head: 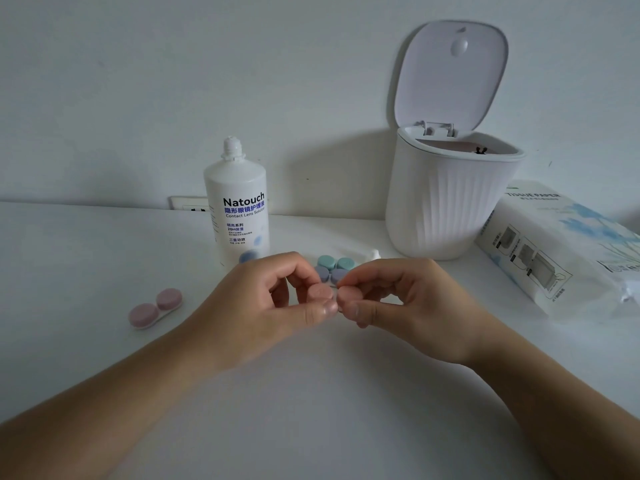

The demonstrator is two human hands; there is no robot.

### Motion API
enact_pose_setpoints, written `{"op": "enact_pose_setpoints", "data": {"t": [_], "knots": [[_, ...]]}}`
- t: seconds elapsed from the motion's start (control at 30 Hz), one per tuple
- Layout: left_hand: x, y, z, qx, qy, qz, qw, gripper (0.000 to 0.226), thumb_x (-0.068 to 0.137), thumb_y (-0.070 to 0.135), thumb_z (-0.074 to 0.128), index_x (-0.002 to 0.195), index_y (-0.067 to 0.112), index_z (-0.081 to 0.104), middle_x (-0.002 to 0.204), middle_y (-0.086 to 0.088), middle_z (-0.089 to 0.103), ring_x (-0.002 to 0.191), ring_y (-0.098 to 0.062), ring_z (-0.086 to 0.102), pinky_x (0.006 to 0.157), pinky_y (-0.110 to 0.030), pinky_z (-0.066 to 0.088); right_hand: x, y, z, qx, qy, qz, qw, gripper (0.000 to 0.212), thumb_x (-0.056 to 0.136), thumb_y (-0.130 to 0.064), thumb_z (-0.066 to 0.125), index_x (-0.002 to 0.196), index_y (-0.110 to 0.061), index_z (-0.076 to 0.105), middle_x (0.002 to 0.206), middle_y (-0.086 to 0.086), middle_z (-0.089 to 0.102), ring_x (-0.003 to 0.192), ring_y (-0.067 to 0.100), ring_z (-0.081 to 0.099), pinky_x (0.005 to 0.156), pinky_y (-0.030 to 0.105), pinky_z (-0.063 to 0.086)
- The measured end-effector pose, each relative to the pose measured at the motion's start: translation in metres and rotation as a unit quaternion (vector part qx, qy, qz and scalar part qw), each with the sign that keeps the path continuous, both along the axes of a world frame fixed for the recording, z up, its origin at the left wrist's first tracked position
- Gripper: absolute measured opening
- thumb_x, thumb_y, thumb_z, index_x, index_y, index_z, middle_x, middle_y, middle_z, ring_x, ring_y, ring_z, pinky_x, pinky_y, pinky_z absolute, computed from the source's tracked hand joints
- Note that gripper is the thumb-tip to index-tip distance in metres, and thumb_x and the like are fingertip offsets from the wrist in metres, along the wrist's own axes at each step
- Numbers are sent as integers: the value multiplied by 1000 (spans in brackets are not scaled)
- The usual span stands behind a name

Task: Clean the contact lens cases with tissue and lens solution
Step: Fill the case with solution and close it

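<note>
We hold a pink case (327,295) above the table (329,403) centre: left hand (273,306) pinches one cap, right hand (398,303) the other. Second pink case (156,308) lies left; bottle (237,206), bin (450,202) stand far; near table is open.

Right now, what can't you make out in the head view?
- Pink lens case in both hands: body covered by left hand and right hand; caps tight or loosened, unclear.
- Teal and purple cases: partly behind the fingers.
- White object behind the right hand: mostly hidden, unidentifiable.
- Bin: contents in shadow below the rim.
- Tissue pack: cut off by right edge.
- Solution bottle: small print unreadable.
</note>
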State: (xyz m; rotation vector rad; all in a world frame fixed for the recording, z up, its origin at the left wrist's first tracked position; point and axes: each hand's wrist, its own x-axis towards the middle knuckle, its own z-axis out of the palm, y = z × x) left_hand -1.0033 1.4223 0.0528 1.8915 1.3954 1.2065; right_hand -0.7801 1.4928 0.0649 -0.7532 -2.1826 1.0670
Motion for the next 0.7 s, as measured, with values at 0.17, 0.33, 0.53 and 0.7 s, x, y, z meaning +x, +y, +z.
{"op": "enact_pose_setpoints", "data": {"t": [0.17,0.33,0.53,0.7], "knots": [[-5,1,1,-31,-5,-56,998,16,86,36,74,96,25,72,71,19,60,58,-7,40,53,-16,36,1,0,0,-14,17,8,1000,26,77,-42,76,101,-31,74,91,-7,76,74,20,71,77,38,61],[-7,-1,3,-67,7,-68,995,30,82,52,67,107,35,70,90,6,71,63,-8,46,58,-20,42,1,1,0,-18,17,14,1000,26,79,-41,75,103,-31,74,93,-5,77,75,21,71,79,39,60],[-1,-1,4,1,7,14,1000,34,71,56,84,80,27,69,59,22,58,47,-2,36,46,-9,30,1,0,-1,-16,16,10,1000,27,79,-41,75,103,-29,73,91,-9,76,73,21,71,78,37,61],[-6,-1,2,7,22,0,1000,32,72,56,78,81,27,71,51,14,44,50,-5,34,48,-17,30,1,1,-2,-10,12,18,1000,25,80,-41,75,102,-30,73,91,-8,75,73,19,71,77,32,60]]}}
